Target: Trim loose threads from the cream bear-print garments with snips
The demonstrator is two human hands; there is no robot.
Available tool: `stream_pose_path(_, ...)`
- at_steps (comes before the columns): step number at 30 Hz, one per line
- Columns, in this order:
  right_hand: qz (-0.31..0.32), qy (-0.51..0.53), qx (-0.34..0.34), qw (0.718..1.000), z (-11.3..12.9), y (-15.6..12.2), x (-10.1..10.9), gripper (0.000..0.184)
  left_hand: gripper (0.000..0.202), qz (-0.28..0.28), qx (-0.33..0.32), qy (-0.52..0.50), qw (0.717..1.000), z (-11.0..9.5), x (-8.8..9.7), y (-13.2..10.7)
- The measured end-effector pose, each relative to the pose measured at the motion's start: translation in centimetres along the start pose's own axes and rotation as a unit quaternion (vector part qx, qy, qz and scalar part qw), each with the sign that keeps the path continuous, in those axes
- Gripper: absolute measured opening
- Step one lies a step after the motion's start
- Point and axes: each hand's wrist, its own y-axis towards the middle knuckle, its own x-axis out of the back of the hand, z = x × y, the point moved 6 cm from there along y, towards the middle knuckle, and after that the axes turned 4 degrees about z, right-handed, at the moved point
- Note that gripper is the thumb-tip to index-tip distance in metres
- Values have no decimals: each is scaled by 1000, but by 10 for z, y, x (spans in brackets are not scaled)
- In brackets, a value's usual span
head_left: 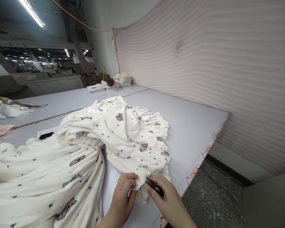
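A large white fabric (114, 126) printed with small bears and dark dots lies bunched over the table. At its near edge, my left hand (123, 194) pinches a bit of the cloth between thumb and fingers; a ring is on one finger. My right hand (166, 196) is wrapped round black thread snips (155, 186), whose pointed blades aim left at the fabric edge beside my left fingertips. Whether the blades touch the cloth I cannot tell. More of the same fabric hangs in deep folds at the lower left.
Stacks of folded cloth (122, 79) and papers (96, 88) sit at the table's far end. Pink cloth (1, 131) and white scraps (4, 108) lie at left. A striped pinkish sheet (204, 63) hangs along the right. The table edge (204, 152) drops to a speckled floor (213, 193).
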Motion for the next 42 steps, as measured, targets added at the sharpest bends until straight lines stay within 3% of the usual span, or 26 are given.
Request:
stream_pose_path(6, 40, -12, 2, 999, 8, 9, -6, 14, 24, 4, -34, 13, 999, -5, 2, 1)
stream_pose_path(11, 29, -3, -2, 1000, 6, 10, -6, 12, 25, 18, -40, 40, 998, -8, 4, 3)
stream_pose_path(18, 13, 19, -1, 1000, 7, 2, -3, 20, 25, 3, -12, 20, 1000, -8, 9, 5)
stream_pose_path(24, 2, 14, 10, 1000, 12, 6, -9, 14, 25, 13, 37, -21, 999, -4, 7, 5)
stream_pose_path(31, 7, -11, 12, 1000, 15, 7, -6, 14, 23, 3, 10, -21, 1000, -5, 11, 7)
stream_pose_path(33, -12, 5, 16, 1000, 13, 7, -6, 14, 18, 3, 73, -72, 995, 2, 9, 9)
stream_pose_path(35, -48, 62, 21, 997, 10, 8, -8, 11, 16, 12, 209, -179, 961, 16, 2, 8)
stream_pose_path(37, -78, 113, 48, 989, 10, 9, -12, 13, 21, 19, 334, -300, 893, 24, -6, 5)
stream_pose_path(39, -85, 119, 81, 986, 12, 12, -19, 17, 26, 20, 390, -388, 835, 23, -10, 5)
stream_pose_path(42, -62, 80, 111, 989, 15, 15, -28, 15, 31, 33, 403, -435, 805, 19, -7, 6)
